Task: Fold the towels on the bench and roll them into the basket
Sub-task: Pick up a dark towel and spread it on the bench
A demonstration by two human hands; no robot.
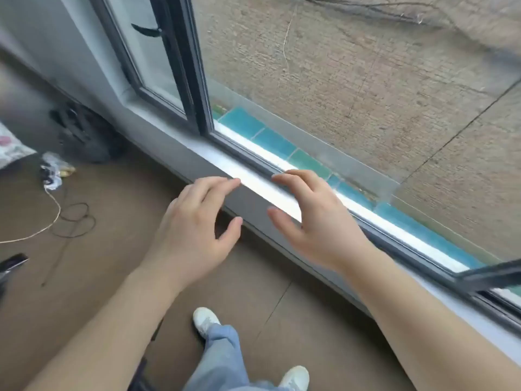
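No towel, bench or basket shows in the head view. My left hand (194, 230) is held out in front of me over the brown floor, fingers spread and empty. My right hand (318, 221) hovers beside it, just above the low window sill (253, 176), also spread and holding nothing. The two hands are a short gap apart, fingertips pointing towards each other.
A large window (352, 80) with a dark frame runs along the right. A dark bag (84, 134) lies by the wall at the left, with cables (73, 221) and small clutter (55, 170) on the floor. My feet in white shoes (204, 320) stand below.
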